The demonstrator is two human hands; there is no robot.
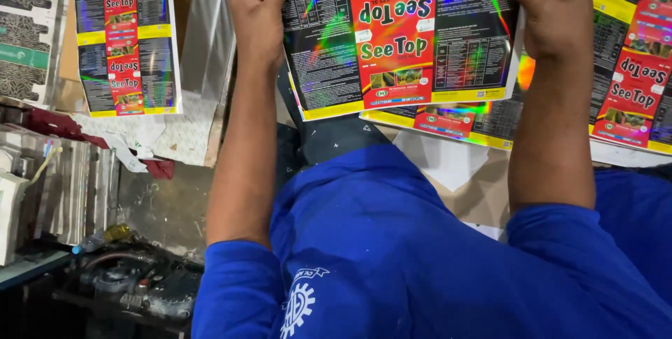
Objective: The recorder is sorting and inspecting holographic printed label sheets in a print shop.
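While held flat, glossy printed sheet (399, 31) spans both grips, left hand (257, 13), right hand (556, 13), apparently clamping edges.

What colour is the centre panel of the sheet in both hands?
Red, flanked by black panels with a yellow strip, on the printed sheet; head view.

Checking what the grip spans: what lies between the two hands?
In the head view, only the glossy printed sheet spans from left hand to right hand, each gripping one edge.

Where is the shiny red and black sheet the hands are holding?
In the head view, the shiny printed sheet is top centre, held between the left hand and right hand, above more sheets.
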